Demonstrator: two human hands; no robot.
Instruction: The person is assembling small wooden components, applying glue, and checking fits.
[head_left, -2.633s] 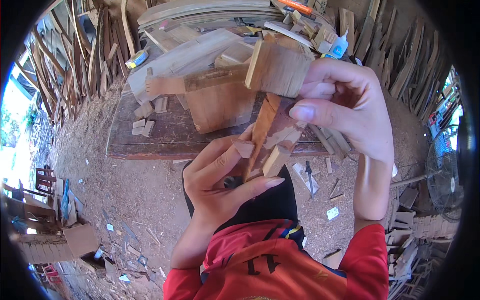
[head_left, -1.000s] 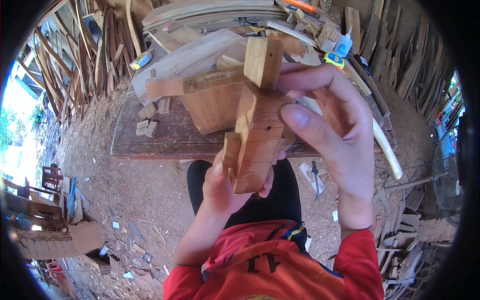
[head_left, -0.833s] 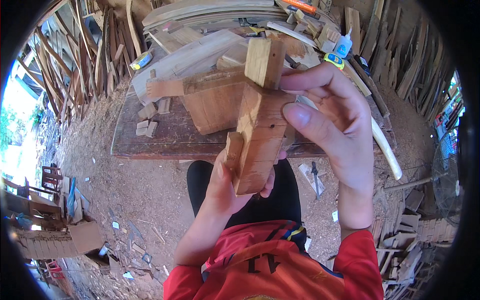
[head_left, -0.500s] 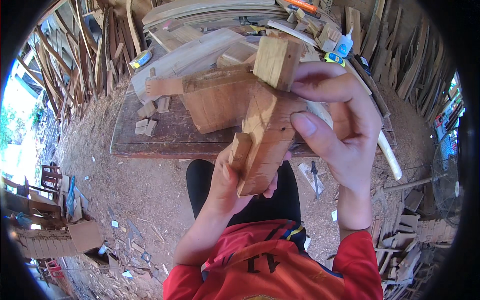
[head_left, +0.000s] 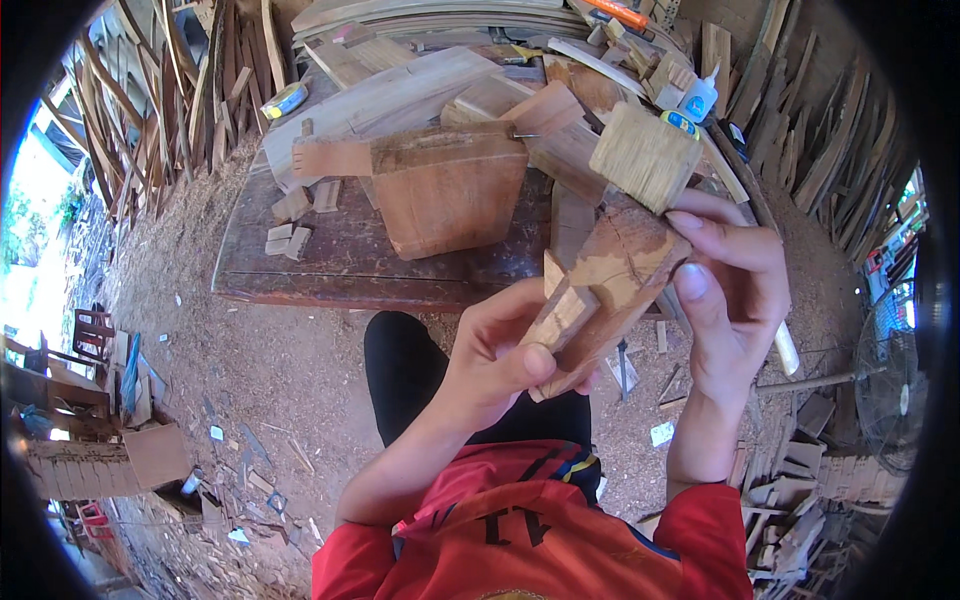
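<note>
Both hands hold one jointed wooden piece (head_left: 632,268) above the table's front edge, tilted with its upper end to the right. A pale squarish block (head_left: 645,157) caps that end, and a short strip of wood (head_left: 562,322) stands out from its near side. My left hand (head_left: 490,355) is closed round the lower end, thumb against the strip; its other fingers are mostly hidden. With thumb and fingers, my right hand (head_left: 738,285) pinches the upper part just below the pale block. To the left, a large brown wood block (head_left: 450,198) with a narrow arm (head_left: 335,158) rests on the table.
On the dark wooden table (head_left: 300,285) lie several small offcuts (head_left: 288,240), a tape measure (head_left: 285,100) and long boards (head_left: 400,95). A glue bottle (head_left: 700,98) and another tape measure (head_left: 680,123) are at the right. Wood strips (head_left: 220,90) lean behind.
My hands have carried the wooden piece to the right and turned it, so a broad face of the pale block shows. The large brown block is no longer partly covered.
</note>
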